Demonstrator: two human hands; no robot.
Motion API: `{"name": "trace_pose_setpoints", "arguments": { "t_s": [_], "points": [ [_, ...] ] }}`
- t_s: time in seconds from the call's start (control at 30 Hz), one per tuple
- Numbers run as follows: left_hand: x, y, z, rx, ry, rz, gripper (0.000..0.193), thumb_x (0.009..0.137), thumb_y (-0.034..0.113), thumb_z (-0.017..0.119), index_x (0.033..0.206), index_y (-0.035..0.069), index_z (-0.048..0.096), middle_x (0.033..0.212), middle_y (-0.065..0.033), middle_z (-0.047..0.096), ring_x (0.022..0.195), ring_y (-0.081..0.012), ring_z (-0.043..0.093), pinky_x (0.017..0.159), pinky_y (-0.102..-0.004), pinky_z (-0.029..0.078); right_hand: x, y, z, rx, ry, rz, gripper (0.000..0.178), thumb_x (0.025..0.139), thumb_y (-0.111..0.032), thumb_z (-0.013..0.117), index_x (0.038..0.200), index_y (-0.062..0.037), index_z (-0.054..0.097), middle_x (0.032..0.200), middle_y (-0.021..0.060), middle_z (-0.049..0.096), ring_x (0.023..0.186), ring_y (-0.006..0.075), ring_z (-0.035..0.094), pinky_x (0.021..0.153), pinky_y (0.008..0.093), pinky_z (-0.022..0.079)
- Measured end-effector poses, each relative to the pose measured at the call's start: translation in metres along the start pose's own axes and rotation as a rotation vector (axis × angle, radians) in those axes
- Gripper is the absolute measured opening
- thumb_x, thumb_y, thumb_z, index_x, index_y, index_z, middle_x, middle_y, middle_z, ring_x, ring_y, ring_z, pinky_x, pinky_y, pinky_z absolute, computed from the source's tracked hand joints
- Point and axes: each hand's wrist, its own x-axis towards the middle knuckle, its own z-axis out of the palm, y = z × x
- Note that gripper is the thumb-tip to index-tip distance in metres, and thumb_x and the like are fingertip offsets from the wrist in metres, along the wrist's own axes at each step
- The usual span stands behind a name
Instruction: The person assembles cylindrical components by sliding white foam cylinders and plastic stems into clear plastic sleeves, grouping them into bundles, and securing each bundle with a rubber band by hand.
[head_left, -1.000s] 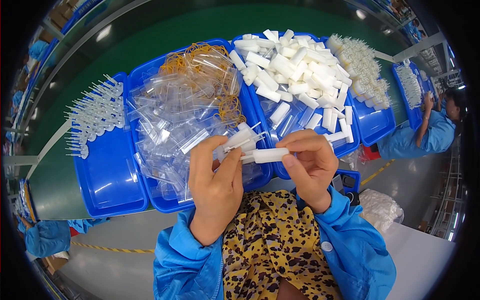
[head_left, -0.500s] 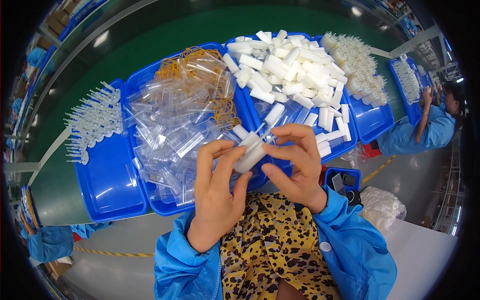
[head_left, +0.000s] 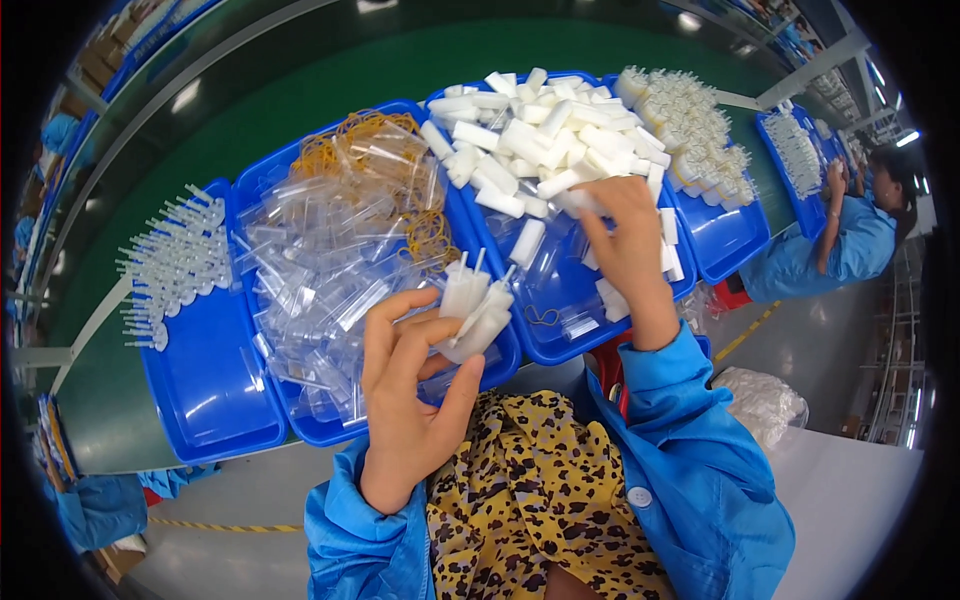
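While the left hand [head_left: 415,395] pinches a bundle of white tubes [head_left: 472,305], the right hand [head_left: 622,240] closes on 1 more in the blue tray [head_left: 600,310], so gathering seems underway; next comes a clean lift.

A green belt [head_left: 300,110] carries blue trays [head_left: 210,390] side by side — clear sleeves, white tubes, nozzles inside.

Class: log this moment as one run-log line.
left hand: holds bundle of white plastic tubes | right hand: reaching into white plastic pieces in blue tray

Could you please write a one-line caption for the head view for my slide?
Left hand holds a bundle of white tubes while the right hand reaches into a blue tray of white tubes.
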Motion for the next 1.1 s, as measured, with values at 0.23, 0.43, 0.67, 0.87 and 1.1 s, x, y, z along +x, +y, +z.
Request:
{"name": "trace_pose_setpoints", "arguments": {
  "t_s": [0.23, 0.43, 0.67, 0.87, 1.1],
  "points": [
    [0.000, -0.012, -0.003, 0.066, -0.016, 0.089, 0.010, 0.091, 0.005, 0.059, 0.096, -0.002, 0.061, 0.120, -0.0148, 0.049, 0.099, -0.0215, 0.060, 0.072, -0.0270, 0.055, -0.012, -0.023, -0.010, 0.677, -0.081, 0.323, 0.035, 0.091, -0.004, 0.057, 0.125, -0.0062, 0.061, 0.097, 0.0026, 0.053, 0.079, 0.0077, 0.048, 0.066, 0.0206, 0.039],
    [0.001, -0.004, -0.002, 0.220, -0.009, 0.164, 0.005, 0.089, 0.000, 0.059, 0.093, -0.003, 0.059, 0.118, -0.0199, 0.051, 0.092, -0.0299, 0.063, 0.081, -0.0366, 0.051, -0.015, -0.064, -0.020, 1.011, -0.089, 0.466, 0.029, 0.092, -0.004, 0.059, 0.120, -0.0030, 0.065, 0.097, 0.0038, 0.057, 0.078, 0.0054, 0.049, 0.065, 0.0178, 0.038],
    [-0.002, -0.001, 0.001, 0.186, 0.014, 0.163, 0.007, 0.087, -0.003, 0.061, 0.093, -0.003, 0.060, 0.119, -0.0200, 0.051, 0.096, -0.0322, 0.064, 0.076, -0.0362, 0.053, -0.028, -0.071, -0.012, 1.226, -0.006, 0.325, 0.024, 0.090, -0.001, 0.061, 0.113, 0.0003, 0.066, 0.102, 0.0095, 0.058, 0.068, 0.0065, 0.055, 0.055, 0.0159, 0.042],
    [0.000, -0.006, 0.001, 0.294, 0.029, 0.287, 0.007, 0.084, -0.005, 0.063, 0.091, -0.003, 0.060, 0.116, -0.0201, 0.052, 0.090, -0.0325, 0.065, 0.070, -0.0346, 0.055, -0.015, -0.090, -0.021, 1.341, -0.017, 0.516, 0.014, 0.090, -0.001, 0.061, 0.102, 0.0027, 0.067, 0.092, 0.0088, 0.063, 0.066, 0.0068, 0.060, 0.051, 0.0168, 0.045],
    [0.000, -0.006, 0.001, 0.313, 0.062, 0.310, 0.009, 0.083, -0.005, 0.064, 0.091, -0.004, 0.061, 0.115, -0.0194, 0.053, 0.086, -0.0312, 0.066, 0.067, -0.0341, 0.054, -0.022, -0.076, -0.023, 1.360, -0.129, 0.639, 0.014, 0.092, -0.007, 0.061, 0.100, 0.0029, 0.067, 0.085, 0.0070, 0.065, 0.061, 0.0056, 0.058, 0.052, 0.0168, 0.044]
  ]
}}
